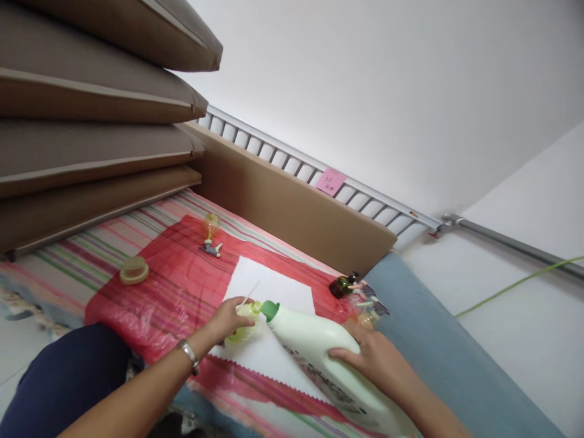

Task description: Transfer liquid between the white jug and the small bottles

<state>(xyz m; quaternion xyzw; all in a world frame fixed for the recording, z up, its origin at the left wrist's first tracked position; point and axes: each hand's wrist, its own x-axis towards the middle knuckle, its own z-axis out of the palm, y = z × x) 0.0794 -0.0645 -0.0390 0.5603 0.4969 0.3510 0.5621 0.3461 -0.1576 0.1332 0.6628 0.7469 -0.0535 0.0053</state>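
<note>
Over the white sheet's (278, 280) left edge, we grasp the yellow bottle (243, 334), partly hidden by our left hand (232, 320), while our right hand (376, 353) grips the pale-green jug (314, 334), its base cut off.

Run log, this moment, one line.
left hand: small bottle | right hand: large bottle, tilted | green spout: by small bottle's neck
</note>
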